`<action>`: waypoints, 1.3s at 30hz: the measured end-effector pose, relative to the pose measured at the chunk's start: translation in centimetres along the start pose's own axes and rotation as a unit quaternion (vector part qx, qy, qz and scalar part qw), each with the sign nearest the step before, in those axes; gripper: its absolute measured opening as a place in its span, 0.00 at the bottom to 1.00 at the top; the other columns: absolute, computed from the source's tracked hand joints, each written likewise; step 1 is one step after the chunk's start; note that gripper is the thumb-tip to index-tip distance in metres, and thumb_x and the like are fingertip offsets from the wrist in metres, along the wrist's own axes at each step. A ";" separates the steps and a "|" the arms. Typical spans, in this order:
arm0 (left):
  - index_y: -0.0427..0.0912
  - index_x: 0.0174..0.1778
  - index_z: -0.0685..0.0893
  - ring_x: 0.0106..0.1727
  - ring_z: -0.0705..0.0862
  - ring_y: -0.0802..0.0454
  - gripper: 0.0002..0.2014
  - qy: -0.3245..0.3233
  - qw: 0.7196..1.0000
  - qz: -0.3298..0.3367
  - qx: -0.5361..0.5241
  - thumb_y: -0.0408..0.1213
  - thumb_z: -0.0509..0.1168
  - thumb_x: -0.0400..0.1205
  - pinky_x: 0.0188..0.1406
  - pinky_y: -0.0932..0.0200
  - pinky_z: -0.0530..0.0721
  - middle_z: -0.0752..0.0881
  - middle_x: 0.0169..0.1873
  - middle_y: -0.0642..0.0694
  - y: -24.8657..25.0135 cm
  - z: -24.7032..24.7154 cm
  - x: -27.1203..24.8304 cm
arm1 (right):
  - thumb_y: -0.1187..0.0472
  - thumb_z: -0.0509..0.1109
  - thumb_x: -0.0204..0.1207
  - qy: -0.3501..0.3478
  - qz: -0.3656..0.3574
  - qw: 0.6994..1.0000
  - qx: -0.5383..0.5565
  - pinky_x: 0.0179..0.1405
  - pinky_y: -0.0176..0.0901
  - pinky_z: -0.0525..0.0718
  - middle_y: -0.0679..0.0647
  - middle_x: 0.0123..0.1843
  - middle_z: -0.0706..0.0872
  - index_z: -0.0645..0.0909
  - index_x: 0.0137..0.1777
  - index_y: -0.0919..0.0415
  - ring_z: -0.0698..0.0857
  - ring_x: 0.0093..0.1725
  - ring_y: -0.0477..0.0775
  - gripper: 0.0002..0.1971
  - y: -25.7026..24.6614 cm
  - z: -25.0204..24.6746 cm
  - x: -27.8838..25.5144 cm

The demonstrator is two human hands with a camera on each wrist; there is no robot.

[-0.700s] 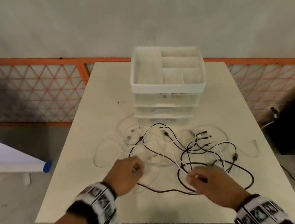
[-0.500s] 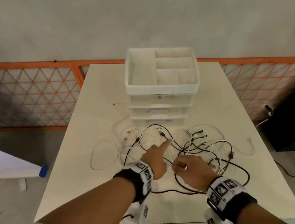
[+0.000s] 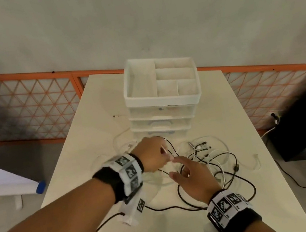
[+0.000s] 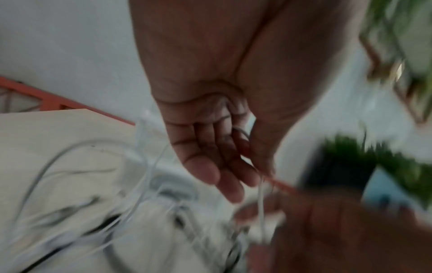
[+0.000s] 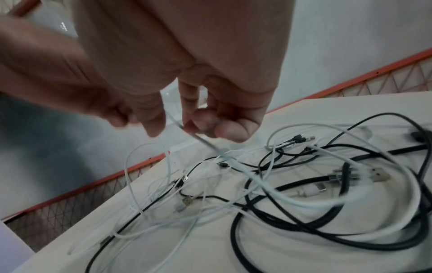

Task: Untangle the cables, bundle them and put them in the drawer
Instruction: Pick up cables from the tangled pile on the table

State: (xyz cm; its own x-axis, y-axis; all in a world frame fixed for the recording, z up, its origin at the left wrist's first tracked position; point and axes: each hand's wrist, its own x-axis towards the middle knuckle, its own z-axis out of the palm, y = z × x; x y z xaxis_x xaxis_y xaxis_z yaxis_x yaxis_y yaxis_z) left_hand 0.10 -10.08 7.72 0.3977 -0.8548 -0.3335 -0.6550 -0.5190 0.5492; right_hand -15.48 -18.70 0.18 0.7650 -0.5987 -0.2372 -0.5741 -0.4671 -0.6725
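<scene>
1. Left hand [image 3: 152, 153]: we hold it over the near-left part of the tangle, fingers curled round a thin white cable [image 4: 260, 201] that runs between thumb and fingers and hangs down from them. The left wrist view is blurred, so the exact pinch is unclear.
2. Right hand [image 3: 195, 180]: just beside the left one, thumb and forefinger pinching a thin strand [image 5: 205, 142] that slants down into the heap; our other fingers are bent loosely.
3. Cables [image 3: 212, 158]: black and white leads, looped over one another, lie on the table directly under and to the right of both hands. Several plugs [image 5: 301, 138] show among the loops. A thick black lead [image 3: 247, 181] curves round the near-right side.
4. Drawer unit [image 3: 163, 101]: white, stacked drawers all pushed in, standing just beyond the tangle; its top is an open tray with compartments.
5. Table [image 3: 92, 126]: pale top, bearing the unit and the heap.
6. Orange mesh fence [image 3: 24, 110]: behind the table, before a grey wall.
</scene>
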 end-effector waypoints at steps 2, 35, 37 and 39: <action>0.50 0.43 0.83 0.36 0.89 0.52 0.09 0.025 0.997 0.045 -0.056 0.51 0.70 0.81 0.39 0.56 0.85 0.90 0.31 0.52 1.2 -3.9 -1.8 | 0.40 0.68 0.77 0.012 0.009 1.000 -0.017 0.43 0.50 0.85 0.47 0.26 0.78 0.84 0.41 0.48 0.78 0.31 0.48 0.13 0.0 0.2 0.7; 0.39 0.41 0.80 0.45 0.85 0.44 0.19 0.210 0.883 -0.204 -0.366 0.47 0.55 0.89 0.52 0.46 0.81 0.92 0.41 0.41 -14.6 -2.9 -4.3 | 0.52 0.66 0.85 0.219 0.003 0.947 0.236 0.40 0.54 0.87 0.54 0.46 0.91 0.87 0.42 0.53 0.84 0.30 0.53 0.13 -6.7 -16.5 3.6; 0.41 0.42 0.79 0.41 0.87 0.44 0.18 0.208 0.866 -0.170 -0.423 0.50 0.54 0.89 0.51 0.44 0.83 0.85 0.28 0.44 -13.1 -4.0 -4.4 | 0.44 0.65 0.84 0.219 0.086 0.947 0.219 0.45 0.57 0.90 0.54 0.39 0.88 0.87 0.42 0.52 0.85 0.30 0.54 0.16 -4.7 -15.8 5.1; 0.40 0.44 0.80 0.31 0.81 0.47 0.18 0.204 0.855 -0.145 -0.454 0.50 0.55 0.89 0.42 0.47 0.85 0.73 0.24 0.46 -11.7 -4.7 -4.3 | 0.40 0.63 0.81 0.226 0.125 0.946 0.196 0.49 0.60 0.91 0.54 0.39 0.88 0.85 0.42 0.52 0.87 0.33 0.58 0.18 -3.5 -15.7 6.3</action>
State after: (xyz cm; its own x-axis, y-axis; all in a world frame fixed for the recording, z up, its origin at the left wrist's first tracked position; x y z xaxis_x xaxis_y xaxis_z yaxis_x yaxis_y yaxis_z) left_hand 9.08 -0.37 6.36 0.7714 -0.5221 -0.3637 0.2056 -0.3364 0.9190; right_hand -13.21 -31.05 12.02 0.3651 -0.9174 -0.1583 -0.5011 -0.0504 -0.8639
